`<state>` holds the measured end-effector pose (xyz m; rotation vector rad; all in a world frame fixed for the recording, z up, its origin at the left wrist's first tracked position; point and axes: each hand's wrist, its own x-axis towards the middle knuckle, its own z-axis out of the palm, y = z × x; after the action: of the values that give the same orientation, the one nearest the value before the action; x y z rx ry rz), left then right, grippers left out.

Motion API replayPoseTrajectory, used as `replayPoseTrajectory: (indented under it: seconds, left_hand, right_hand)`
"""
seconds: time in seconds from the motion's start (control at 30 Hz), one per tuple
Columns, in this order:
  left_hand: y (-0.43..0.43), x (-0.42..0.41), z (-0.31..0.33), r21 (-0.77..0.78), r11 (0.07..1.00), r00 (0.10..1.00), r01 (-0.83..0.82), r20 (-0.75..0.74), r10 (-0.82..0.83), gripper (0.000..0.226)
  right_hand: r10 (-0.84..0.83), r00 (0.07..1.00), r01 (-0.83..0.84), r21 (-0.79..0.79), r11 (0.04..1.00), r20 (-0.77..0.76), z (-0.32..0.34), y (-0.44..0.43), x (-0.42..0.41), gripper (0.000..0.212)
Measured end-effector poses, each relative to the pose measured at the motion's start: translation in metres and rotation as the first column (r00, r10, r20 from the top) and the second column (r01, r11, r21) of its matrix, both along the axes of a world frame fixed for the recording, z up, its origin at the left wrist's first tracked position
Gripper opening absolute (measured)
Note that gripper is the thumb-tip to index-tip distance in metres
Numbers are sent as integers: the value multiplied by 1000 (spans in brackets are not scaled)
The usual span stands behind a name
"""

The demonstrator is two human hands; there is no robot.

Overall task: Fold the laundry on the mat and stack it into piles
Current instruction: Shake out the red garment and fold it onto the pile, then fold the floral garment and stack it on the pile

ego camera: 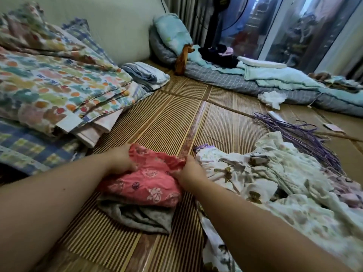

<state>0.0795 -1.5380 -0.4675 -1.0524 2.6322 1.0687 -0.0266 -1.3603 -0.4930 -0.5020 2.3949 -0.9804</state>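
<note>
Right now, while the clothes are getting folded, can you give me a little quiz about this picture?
1. True or false: the left hand and the right hand both grip the pink flower-print cloth.
2. Pick one: what lies directly under that pink cloth? A) a grey folded cloth B) a cardboard box C) a metal tray
3. Fill in: the unfolded pile of white flowery clothes lies on the person's ____ side.

Key: 1 true; 2 A; 3 right.

One garment [145, 183] tops folded cloth [137, 214] (heap [275, 183] rightward).
</note>
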Motion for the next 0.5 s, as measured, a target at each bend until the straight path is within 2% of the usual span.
replayPoseTrajectory:
  seconds: [0.13, 0.27, 0.37, 0.5]
  left_hand:
    - [6, -3, -8, -109, 994, 999, -19, 39, 24, 78]
    - [34, -15, 19, -298, 945, 990, -138, -77, 120, 89]
    - [75, -27, 39, -353, 931, 982, -93, -185, 28, 84]
    - [152, -46, 51, -262, 963, 950, 69, -277, -143, 74]
  right_hand:
    - [-4, 1000, 4, -45, 999, -4, 8, 15, 2, 62]
    - [-59, 993, 46, -121, 992, -103, 34, 59, -1, 72]
    - [-88, 977, 56, -161, 985, -196, 49, 111, -3, 70]
    - [-177, 952, 136, -175, 975, -248, 52, 186, -12, 63]
